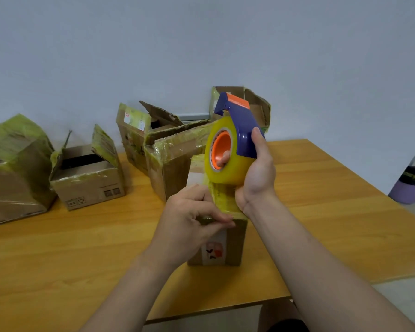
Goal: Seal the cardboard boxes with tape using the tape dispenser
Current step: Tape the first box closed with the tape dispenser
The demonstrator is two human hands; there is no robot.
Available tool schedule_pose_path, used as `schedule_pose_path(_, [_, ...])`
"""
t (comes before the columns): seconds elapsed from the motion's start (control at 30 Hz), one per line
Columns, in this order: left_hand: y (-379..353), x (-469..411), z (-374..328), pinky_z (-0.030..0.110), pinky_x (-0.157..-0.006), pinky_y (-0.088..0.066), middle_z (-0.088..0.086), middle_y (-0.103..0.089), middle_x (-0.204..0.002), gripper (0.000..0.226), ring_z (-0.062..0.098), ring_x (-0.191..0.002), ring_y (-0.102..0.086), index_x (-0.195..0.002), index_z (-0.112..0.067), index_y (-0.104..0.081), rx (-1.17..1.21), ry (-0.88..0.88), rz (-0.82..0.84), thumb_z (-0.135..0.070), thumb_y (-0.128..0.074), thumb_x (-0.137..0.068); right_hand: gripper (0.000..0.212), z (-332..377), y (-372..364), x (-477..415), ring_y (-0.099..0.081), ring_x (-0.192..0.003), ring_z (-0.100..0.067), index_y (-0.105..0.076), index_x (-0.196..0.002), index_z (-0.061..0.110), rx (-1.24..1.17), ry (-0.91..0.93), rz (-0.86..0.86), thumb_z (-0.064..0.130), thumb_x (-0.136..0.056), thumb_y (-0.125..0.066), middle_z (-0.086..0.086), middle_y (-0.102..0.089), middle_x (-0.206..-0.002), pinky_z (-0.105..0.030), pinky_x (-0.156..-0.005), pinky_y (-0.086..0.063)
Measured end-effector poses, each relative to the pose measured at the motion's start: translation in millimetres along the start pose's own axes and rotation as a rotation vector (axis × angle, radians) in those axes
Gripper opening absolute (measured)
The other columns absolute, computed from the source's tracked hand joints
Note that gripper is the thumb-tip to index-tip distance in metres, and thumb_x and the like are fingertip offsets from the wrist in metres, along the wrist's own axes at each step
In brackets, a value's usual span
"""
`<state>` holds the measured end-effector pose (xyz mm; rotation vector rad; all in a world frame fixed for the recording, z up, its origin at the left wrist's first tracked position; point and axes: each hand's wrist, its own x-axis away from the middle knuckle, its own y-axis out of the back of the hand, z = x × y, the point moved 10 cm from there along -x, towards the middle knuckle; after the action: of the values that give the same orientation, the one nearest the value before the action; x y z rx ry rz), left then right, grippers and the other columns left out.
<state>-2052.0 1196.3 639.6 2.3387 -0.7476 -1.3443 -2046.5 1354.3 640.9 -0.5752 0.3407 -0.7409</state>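
Note:
A small cardboard box [236,240] stands on the wooden table [333,212] in front of me, with yellowish tape running along its top. My right hand [256,173] grips a blue and orange tape dispenser [237,123] holding a yellow tape roll [228,171], raised just above the box's far end, one finger inside the orange core. A strip of tape [222,195] stretches from the roll down to the box's near edge. My left hand [192,219] pinches the tape end at the box's near top edge.
Several worn, tape-covered cardboard boxes stand at the back: a large crumpled one [15,168] at far left, an open one [86,173], a taller pair [168,149] in the middle, one [256,101] behind the dispenser. A purple container [410,190] sits off the table's right.

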Motion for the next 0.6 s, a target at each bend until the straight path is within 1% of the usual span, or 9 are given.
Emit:
schedule_pose_path(0.07, [5.8,9.4,3.6,0.030,-0.073,-0.049,-0.010,-0.063,-0.091,0.025,0.015,-0.093,-0.056,-0.086,-0.024,-0.082,-0.090,0.015,-0.088,-0.046,-0.087,-0.075,0.040,-0.3,0.1,-0.7,-0.072,-0.076,-0.019,-0.082,-0.080,0.024,-0.017,-0.003,0.004,0.041,-0.103,-0.054,-0.002,-0.077,-0.080,-0.042,-0.087,-0.057])
schedule_pose_path(0.1, [7.1,15.4,9.6,0.027,-0.083,-0.048,-0.009,-0.061,-0.105,0.033,0.014,-0.104,-0.054,-0.097,-0.028,-0.081,-0.142,0.044,-0.106,-0.054,-0.084,-0.076,0.042,-0.1,0.1,0.2,-0.072,-0.076,-0.019,-0.083,-0.078,0.024,-0.016,-0.004,0.002,0.040,-0.103,-0.054,-0.002,-0.077,-0.078,-0.043,-0.089,-0.057])
schedule_pose_path(0.17, [11.4,30.7,28.6,0.027,-0.102,-0.043,-0.010,-0.050,-0.134,0.053,0.013,-0.130,-0.044,-0.125,-0.044,-0.071,-0.156,0.188,-0.135,-0.069,-0.075,-0.078,0.033,2.2,1.0,1.4,-0.074,-0.083,-0.019,-0.080,-0.092,0.021,0.017,0.006,-0.012,0.040,-0.102,-0.056,-0.002,-0.079,-0.087,-0.043,-0.089,-0.058])
schedule_pose_path(0.23, [4.7,46.0,43.5,0.036,-0.112,-0.043,-0.015,-0.040,-0.151,0.068,0.011,-0.143,-0.039,-0.140,-0.057,-0.052,-0.018,0.364,-0.116,-0.069,-0.075,-0.078,0.027,8.3,-0.1,4.4,-0.074,-0.079,-0.013,-0.073,-0.099,0.018,0.075,0.028,0.000,0.039,-0.103,-0.057,0.001,-0.078,-0.084,-0.036,-0.080,-0.061])
schedule_pose_path(0.3, [-14.3,53.3,46.5,0.041,-0.105,-0.054,-0.023,-0.049,-0.148,0.076,0.008,-0.136,-0.053,-0.145,-0.059,-0.042,0.190,0.443,-0.031,-0.057,-0.078,-0.078,0.029,18.1,2.1,6.5,-0.068,-0.059,-0.005,-0.068,-0.088,0.017,0.133,0.066,0.016,0.036,-0.105,-0.054,0.006,-0.073,-0.065,-0.023,-0.062,-0.058])
schedule_pose_path(0.37, [-26.1,48.7,38.5,0.039,-0.090,-0.061,-0.029,-0.057,-0.137,0.072,0.005,-0.122,-0.062,-0.142,-0.058,-0.043,0.215,0.410,0.043,-0.052,-0.079,-0.080,0.037,32.8,12.1,6.9,-0.064,-0.051,-0.008,-0.068,-0.085,0.012,0.213,0.128,-0.009,0.039,-0.105,-0.053,0.003,-0.069,-0.060,-0.021,-0.053,-0.054])
schedule_pose_path(0.43, [-40.6,38.3,29.5,0.038,-0.087,-0.062,-0.030,-0.057,-0.137,0.072,0.003,-0.120,-0.063,-0.143,-0.059,-0.040,0.160,0.357,0.116,-0.053,-0.080,-0.083,0.047,51.8,25.6,6.6,-0.066,-0.055,-0.018,-0.071,-0.089,0.006,0.271,0.183,-0.044,0.048,-0.103,-0.055,-0.007,-0.070,-0.064,-0.031,-0.060,-0.056])
schedule_pose_path(0.5, [-65.4,25.7,21.7,0.037,-0.092,-0.060,-0.031,-0.051,-0.144,0.078,0.002,-0.125,-0.058,-0.146,-0.062,-0.029,0.086,0.339,0.209,-0.051,-0.079,-0.087,0.055,67.7,44.7,2.7,-0.067,-0.058,-0.024,-0.072,-0.094,0.003,0.326,0.212,-0.083,0.055,-0.100,-0.056,-0.013,-0.071,-0.068,-0.044,-0.067,-0.057])
schedule_pose_path(0.6, [-107.5,0.5,11.0,0.034,-0.093,-0.061,-0.025,-0.040,-0.155,0.089,0.006,-0.133,-0.051,-0.149,-0.064,-0.012,-0.063,0.312,0.310,-0.043,-0.076,-0.091,0.053,93.1,76.9,-4.6,-0.069,-0.061,-0.026,-0.072,-0.100,0.007,0.403,0.260,-0.141,0.057,-0.099,-0.056,-0.015,-0.073,-0.073,-0.046,-0.069,-0.059])
